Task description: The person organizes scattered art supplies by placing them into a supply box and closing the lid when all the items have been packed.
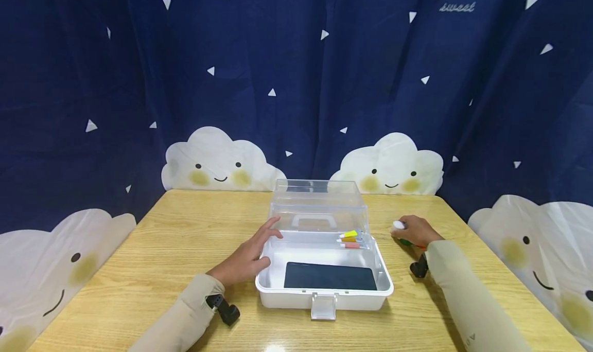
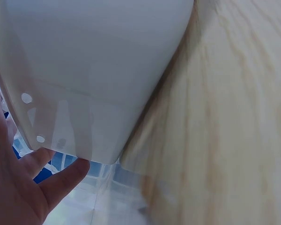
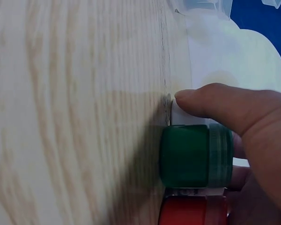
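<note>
A white plastic box (image 1: 324,299) stands with its clear lid (image 1: 319,193) raised at the back. My left hand (image 1: 247,257) lies at the box's left side, fingers fairly straight and right at the rim; the left wrist view shows two fingertips (image 2: 77,168) by the box's edge. Inside the box are a dark flat panel (image 1: 330,276) and several small paint tubes (image 1: 350,240) in yellow, orange and pink. To the right of the box, my right hand (image 1: 419,231) pinches a white jar (image 3: 186,115), partly hidden by the thumb. A green paint jar (image 3: 183,157) and a red paint jar (image 3: 191,211) line up beside it.
Everything stands on a light wooden table (image 1: 199,223). A dark blue curtain (image 1: 241,110) with white smiling clouds hangs behind it and along both sides. The box's front latch (image 1: 323,308) hangs down toward the table's near side.
</note>
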`<state>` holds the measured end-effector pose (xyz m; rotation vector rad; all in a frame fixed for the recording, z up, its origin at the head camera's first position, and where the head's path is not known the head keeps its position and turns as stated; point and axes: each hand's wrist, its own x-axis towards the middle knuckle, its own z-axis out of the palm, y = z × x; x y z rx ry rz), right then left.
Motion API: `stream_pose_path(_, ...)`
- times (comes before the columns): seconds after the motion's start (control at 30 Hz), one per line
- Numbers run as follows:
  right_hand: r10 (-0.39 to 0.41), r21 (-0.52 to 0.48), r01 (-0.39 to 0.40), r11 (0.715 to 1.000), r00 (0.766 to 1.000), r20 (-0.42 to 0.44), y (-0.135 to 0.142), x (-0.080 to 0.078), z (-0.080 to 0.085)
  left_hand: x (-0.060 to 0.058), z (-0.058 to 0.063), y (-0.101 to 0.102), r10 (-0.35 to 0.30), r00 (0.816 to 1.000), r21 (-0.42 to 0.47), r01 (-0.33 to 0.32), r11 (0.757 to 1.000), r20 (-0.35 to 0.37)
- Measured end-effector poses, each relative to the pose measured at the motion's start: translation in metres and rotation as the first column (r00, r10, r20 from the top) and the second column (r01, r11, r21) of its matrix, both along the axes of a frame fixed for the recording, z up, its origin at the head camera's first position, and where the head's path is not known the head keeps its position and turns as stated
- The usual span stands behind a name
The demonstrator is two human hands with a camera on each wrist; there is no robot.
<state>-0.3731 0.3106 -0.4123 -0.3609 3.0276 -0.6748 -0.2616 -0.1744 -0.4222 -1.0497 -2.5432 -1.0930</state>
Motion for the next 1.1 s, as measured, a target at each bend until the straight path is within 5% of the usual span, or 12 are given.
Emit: stream_pose_path(1.1,-0.047,-0.019,0.046,0.999,0.998,-0.035,-0.0024,0.004,-0.0018,0.0001,0.0012,0.0011,-0.002,1.0,-0.003,0.002,1.0,-0.025)
